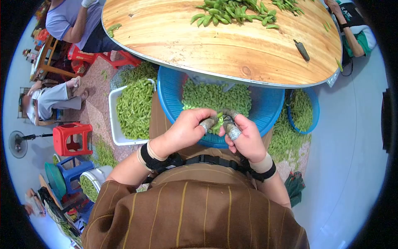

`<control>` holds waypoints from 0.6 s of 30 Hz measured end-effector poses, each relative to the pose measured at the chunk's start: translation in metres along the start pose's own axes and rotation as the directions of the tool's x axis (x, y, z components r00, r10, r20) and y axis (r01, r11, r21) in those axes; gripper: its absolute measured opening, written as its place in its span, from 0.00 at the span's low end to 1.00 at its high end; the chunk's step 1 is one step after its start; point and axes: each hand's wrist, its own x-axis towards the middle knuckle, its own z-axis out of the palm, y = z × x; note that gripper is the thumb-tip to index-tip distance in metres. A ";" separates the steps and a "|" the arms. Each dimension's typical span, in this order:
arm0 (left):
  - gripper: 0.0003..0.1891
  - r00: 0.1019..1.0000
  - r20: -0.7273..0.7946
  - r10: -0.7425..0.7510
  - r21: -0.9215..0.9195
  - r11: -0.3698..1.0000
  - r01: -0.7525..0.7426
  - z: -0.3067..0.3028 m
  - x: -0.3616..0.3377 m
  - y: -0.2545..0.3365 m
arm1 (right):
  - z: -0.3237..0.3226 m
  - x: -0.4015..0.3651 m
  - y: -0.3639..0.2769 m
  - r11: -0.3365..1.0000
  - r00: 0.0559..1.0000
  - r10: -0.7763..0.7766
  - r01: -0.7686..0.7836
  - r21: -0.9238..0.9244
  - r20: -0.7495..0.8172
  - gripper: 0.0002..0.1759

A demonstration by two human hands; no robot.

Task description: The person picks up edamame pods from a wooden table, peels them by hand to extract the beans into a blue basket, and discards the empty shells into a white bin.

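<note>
**Edamame pod being worked over the blue basket**

The edamame pod (218,119) is being pinched between the taped fingertips (208,123) of the left hand (186,129) and the right hand (247,139). Both are hovering just above the blue basket (166,89), which is tucked under the wooden counter (199,45). Keeping the pod low over the basket is, I'd judge, sparing spills.

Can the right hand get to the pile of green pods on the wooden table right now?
Probably yes: the wooden table is open above the pile of green pods, nothing between. But the right hand and left hand both pinch one pod over the blue basket.
</note>
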 end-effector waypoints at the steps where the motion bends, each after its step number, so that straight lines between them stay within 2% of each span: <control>1: 0.09 1.000 0.000 -0.001 -0.001 1.000 0.001 -0.003 0.001 0.002 | 0.000 0.000 -0.001 1.000 1.000 0.001 -0.001 0.000 0.000 0.19; 2: 0.09 0.958 0.163 -0.235 -0.320 0.906 0.277 -0.007 0.002 0.008 | 0.000 -0.001 -0.002 0.994 0.999 0.046 -0.047 0.100 0.017 0.17; 3: 0.09 0.842 0.383 -0.380 -0.543 0.645 0.538 -0.011 0.003 0.010 | -0.001 -0.001 -0.003 0.976 0.995 0.088 -0.094 0.198 0.038 0.15; 4: 0.09 0.841 0.385 -0.380 -0.543 0.644 0.540 -0.013 0.003 0.006 | -0.002 -0.003 -0.006 0.975 0.995 0.089 -0.095 0.199 0.037 0.15; 5: 0.09 0.825 0.500 -0.264 -0.713 0.415 0.565 -0.014 0.001 0.000 | -0.004 -0.005 -0.009 0.935 0.984 0.126 -0.160 0.318 0.125 0.14; 6: 0.09 0.812 0.572 -0.117 -0.799 0.143 0.584 -0.015 0.000 -0.003 | -0.004 -0.006 -0.010 0.876 0.965 0.149 -0.230 0.425 0.216 0.14; 7: 0.09 0.810 0.575 -0.117 -0.797 0.142 0.587 -0.015 0.001 -0.002 | -0.004 -0.005 -0.010 0.874 0.966 0.149 -0.229 0.428 0.213 0.14; 9: 0.08 0.795 0.499 -0.344 -0.663 0.439 0.607 -0.014 0.003 0.002 | -0.002 -0.003 -0.008 0.937 0.981 0.172 -0.190 0.293 0.087 0.13; 10: 0.08 0.794 0.500 -0.345 -0.663 0.437 0.607 -0.011 0.002 0.000 | -0.003 -0.002 -0.005 0.937 0.981 0.174 -0.192 0.293 0.087 0.13; 11: 0.07 0.913 0.307 -0.270 -0.449 0.804 0.389 -0.007 0.002 -0.005 | -0.003 0.000 -0.001 0.966 0.985 0.160 -0.169 0.193 0.062 0.14; 12: 0.07 0.982 0.157 -0.101 -0.101 0.988 0.118 -0.006 0.001 -0.006 | -0.003 0.002 0.001 0.985 0.989 0.144 -0.147 0.092 0.040 0.15; 13: 0.07 0.982 0.157 -0.104 -0.100 0.988 0.121 -0.006 0.001 -0.004 | -0.001 0.002 0.002 0.984 0.989 0.145 -0.148 0.095 0.043 0.15; 14: 0.09 0.995 0.103 0.017 0.153 0.988 -0.032 -0.008 0.003 0.001 | 0.000 0.003 0.002 0.988 0.990 0.135 -0.137 0.072 0.033 0.16; 15: 0.11 0.985 0.083 0.149 0.401 0.900 -0.170 -0.009 0.004 0.006 | 0.001 0.004 0.001 0.991 0.992 0.124 -0.125 0.049 0.022 0.18; 16: 0.11 0.983 0.061 0.170 0.491 0.853 -0.178 -0.008 0.005 0.010 | 0.001 0.004 0.000 0.991 0.992 0.122 -0.123 0.050 0.020 0.18; 18: 0.11 0.976 0.060 0.209 0.557 0.804 -0.206 -0.006 0.005 0.014 | 0.001 0.005 -0.003 0.993 0.993 0.117 -0.117 0.024 -0.008 0.18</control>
